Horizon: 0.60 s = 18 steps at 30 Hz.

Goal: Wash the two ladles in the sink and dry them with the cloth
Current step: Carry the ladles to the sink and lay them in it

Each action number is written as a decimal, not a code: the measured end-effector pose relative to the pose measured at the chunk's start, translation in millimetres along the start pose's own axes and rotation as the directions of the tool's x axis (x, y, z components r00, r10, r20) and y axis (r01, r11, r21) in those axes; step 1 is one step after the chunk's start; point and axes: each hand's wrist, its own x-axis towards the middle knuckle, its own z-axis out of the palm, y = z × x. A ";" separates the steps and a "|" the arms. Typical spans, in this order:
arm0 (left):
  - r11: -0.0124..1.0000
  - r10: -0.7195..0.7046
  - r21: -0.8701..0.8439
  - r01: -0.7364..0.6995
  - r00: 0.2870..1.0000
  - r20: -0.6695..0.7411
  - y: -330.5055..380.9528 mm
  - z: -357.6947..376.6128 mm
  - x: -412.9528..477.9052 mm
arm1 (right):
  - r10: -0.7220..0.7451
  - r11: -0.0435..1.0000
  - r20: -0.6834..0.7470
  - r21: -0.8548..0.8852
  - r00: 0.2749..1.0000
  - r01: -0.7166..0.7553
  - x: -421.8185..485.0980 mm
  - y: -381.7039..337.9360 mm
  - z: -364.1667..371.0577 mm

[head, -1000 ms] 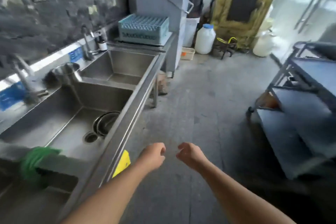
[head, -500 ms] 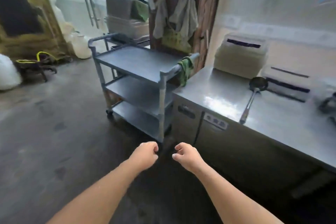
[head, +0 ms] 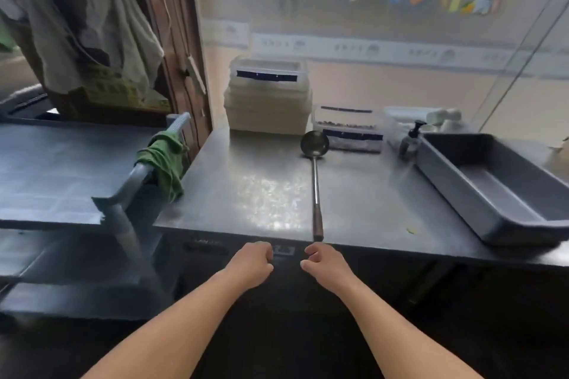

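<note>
One long-handled metal ladle [head: 315, 181] lies on the steel counter [head: 246, 194], bowl at the back, brown handle end at the front edge. My right hand [head: 323, 264] hangs just below that handle end, fingers loosely curled, holding nothing. My left hand [head: 251, 261] is a loose fist beside it, also holding nothing. A green cloth [head: 164, 161] is draped over the handle of the grey cart [head: 61, 172] to the left. Only this one ladle is in view, and the sink is out of frame.
Stacked white tubs [head: 268, 98], a clear box of dark bits [head: 351, 129], a pump bottle [head: 411, 140] and a deep grey tray [head: 492, 188] stand on the counter. Grey cloths [head: 92, 31] hang at upper left.
My view has swung from the sinks past the cart to the steel counter with the ladle. Both hands stay curled together in front of me, holding nothing.
</note>
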 end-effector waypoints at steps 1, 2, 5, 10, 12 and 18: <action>1.000 0.019 -0.001 -0.019 1.000 0.015 7.4 -1.6 20.2 | 0.022 0.999 -0.006 0.032 1.000 -0.022 16.6 3.0 -9.1; 1.000 0.024 -0.010 -0.024 0.999 0.035 14.7 -2.0 39.2 | 0.045 0.997 -0.008 0.060 0.999 -0.044 34.4 6.9 -16.5; 0.996 0.009 -0.086 -0.003 0.997 0.078 37.1 0.7 101.6 | 0.106 0.986 -0.026 0.134 0.994 -0.101 98.3 19.4 -38.2; 0.978 -0.051 -0.195 0.070 0.994 0.100 62.4 12.7 208.4 | 0.151 0.956 0.002 0.253 0.989 -0.146 213.9 39.5 -70.6; 0.951 -0.108 -0.279 0.135 0.988 0.112 72.0 19.9 246.8 | 0.182 0.935 0.049 0.300 0.982 -0.188 251.6 45.1 -78.2; 0.844 -0.232 -0.447 0.297 0.953 0.196 99.9 35.7 331.6 | 0.258 0.866 0.177 0.394 0.950 -0.308 349.7 60.4 -100.8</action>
